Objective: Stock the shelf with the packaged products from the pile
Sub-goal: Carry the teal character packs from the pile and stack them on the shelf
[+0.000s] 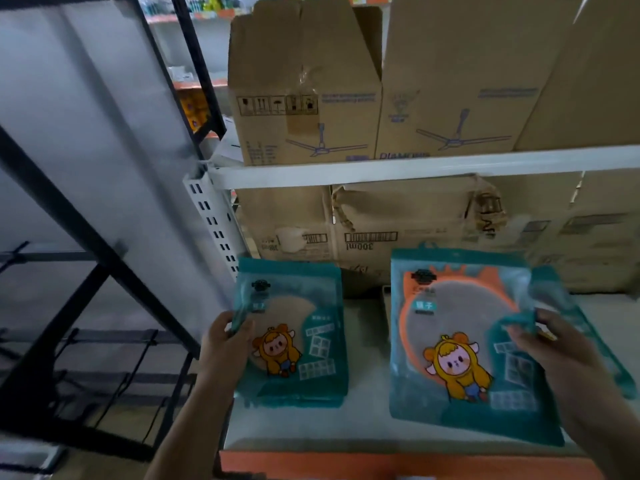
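On the white metal shelf (pixel 367 358) the large orange-rimmed teal plastic packet (pixel 460 341) lies right and the smaller teal packet stack (pixel 294 341) left, faces up so labels show; our right hand (pixel 554 351) clamps the first's edge, our left hand (pixel 225 344) pinches the stack's, likely squaring both

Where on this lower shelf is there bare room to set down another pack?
A bare strip runs between the left teal stack and the right teal packs. A narrower one lies along the front of the shelf, behind the orange edge. At the back it is crowded: cardboard boxes stand close behind them.
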Motion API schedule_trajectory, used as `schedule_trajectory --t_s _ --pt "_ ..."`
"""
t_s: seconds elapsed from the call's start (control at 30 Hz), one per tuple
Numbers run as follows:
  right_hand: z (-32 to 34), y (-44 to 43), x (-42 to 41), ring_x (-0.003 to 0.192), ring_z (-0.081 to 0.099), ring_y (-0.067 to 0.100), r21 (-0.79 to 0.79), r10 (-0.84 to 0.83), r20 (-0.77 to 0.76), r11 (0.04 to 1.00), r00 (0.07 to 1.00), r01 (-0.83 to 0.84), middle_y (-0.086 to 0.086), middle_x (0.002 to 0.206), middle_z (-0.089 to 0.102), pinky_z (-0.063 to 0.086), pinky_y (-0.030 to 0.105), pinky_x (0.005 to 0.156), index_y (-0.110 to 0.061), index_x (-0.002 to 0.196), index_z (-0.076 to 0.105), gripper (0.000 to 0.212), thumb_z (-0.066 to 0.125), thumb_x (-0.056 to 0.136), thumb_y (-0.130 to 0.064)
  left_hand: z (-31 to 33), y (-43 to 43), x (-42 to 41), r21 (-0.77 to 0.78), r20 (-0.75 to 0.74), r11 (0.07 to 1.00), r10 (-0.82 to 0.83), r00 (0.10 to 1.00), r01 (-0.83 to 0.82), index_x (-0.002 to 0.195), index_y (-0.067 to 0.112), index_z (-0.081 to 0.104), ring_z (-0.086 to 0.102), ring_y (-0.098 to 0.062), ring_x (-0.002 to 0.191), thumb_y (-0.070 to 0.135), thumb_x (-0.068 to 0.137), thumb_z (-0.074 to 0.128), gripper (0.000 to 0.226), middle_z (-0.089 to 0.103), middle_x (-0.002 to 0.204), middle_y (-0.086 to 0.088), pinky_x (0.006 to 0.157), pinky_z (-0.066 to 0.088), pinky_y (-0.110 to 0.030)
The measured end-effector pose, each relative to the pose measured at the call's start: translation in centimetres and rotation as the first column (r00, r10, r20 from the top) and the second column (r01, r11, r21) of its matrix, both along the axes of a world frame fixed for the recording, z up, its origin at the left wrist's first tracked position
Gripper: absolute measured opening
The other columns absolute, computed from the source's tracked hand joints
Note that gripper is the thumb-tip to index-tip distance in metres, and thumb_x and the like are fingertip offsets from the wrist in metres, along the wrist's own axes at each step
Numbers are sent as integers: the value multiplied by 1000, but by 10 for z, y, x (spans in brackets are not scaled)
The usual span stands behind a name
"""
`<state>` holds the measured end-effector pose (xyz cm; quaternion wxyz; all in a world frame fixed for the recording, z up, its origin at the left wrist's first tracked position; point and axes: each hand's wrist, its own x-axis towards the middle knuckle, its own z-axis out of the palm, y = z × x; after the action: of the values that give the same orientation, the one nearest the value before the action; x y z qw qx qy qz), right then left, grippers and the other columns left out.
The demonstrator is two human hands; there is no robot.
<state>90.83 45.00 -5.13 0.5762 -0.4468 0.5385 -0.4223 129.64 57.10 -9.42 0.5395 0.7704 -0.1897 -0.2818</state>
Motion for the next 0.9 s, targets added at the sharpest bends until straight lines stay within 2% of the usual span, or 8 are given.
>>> schedule_trajectory --t_s 0.1,0.23,0.33,0.43,0.5,0.57,0.7,0.9 --pt "-7 4 -4 68 72 22 -1 -28 -40 1000 999 28 11 88 75 53 38 66 -14 104 68 12 63 95 -8 -8 -12 1 50 28 998 -31 999 29 99 20 68 72 -43 79 21 102 58 10 72 85 -19 69 60 -63" --pt "-12 8 -11 67 74 19 47 -83 -65 995 994 86 7 87 77 55 39 67 -15 109 67 17 63 95 -7 -14 -25 1 154 167 987 -60 984 34 103 14 63 66 -28 65 22 105 53 13 67 78 -11 54 53 -39" --pt "-13 7 -11 66 74 19 58 -90 -81 994 993 95 7 88 77 56 37 62 -14 115 65 21 62 95 -7 -23 -28 3 196 227 978 -111 968 67 91 29 60 67 -32 78 26 103 51 15 65 82 -8 71 59 -50" --pt "-11 5 -9 67 74 21 61 -76 -64 995 995 80 10 88 77 59 36 55 -15 112 65 18 62 96 -7 -30 -28 6 279 301 960 -119 946 32 90 32 56 48 -24 97 21 101 54 16 58 91 0 94 43 -45" --pt "-10 4 -7 67 74 21 54 -62 -47 996 997 65 9 88 77 59 35 53 -16 108 66 16 61 97 -7 -33 -28 7 307 353 952 -121 928 7 102 26 57 37 -19 101 19 101 55 8 59 100 -3 89 28 -36" --pt "-7 3 -6 65 73 20 46 -55 -38 997 998 57 8 85 77 59 32 51 -16 105 66 15 60 97 -5 -36 -29 8 321 383 947 -143 913 14 104 21 61 41 -21 102 19 101 54 9 62 101 -3 87 23 -34" --pt "-6 0 -10 68 73 23 47 -46 -42 998 998 48 12 87 76 59 39 60 -15 106 65 14 60 97 -6 -38 -29 10 355 371 932 -205 906 66 109 21 64 49 -24 105 24 101 54 13 64 105 -4 90 32 -38" --pt "-6 -7 -18 82 69 38 53 -58 -35 997 998 60 18 92 74 56 45 75 -15 111 65 18 62 95 -7 -13 -34 -10 334 485 942 -190 854 20 142 21 51 30 -14 116 24 97 61 46 47 134 -4 98 36 -38"
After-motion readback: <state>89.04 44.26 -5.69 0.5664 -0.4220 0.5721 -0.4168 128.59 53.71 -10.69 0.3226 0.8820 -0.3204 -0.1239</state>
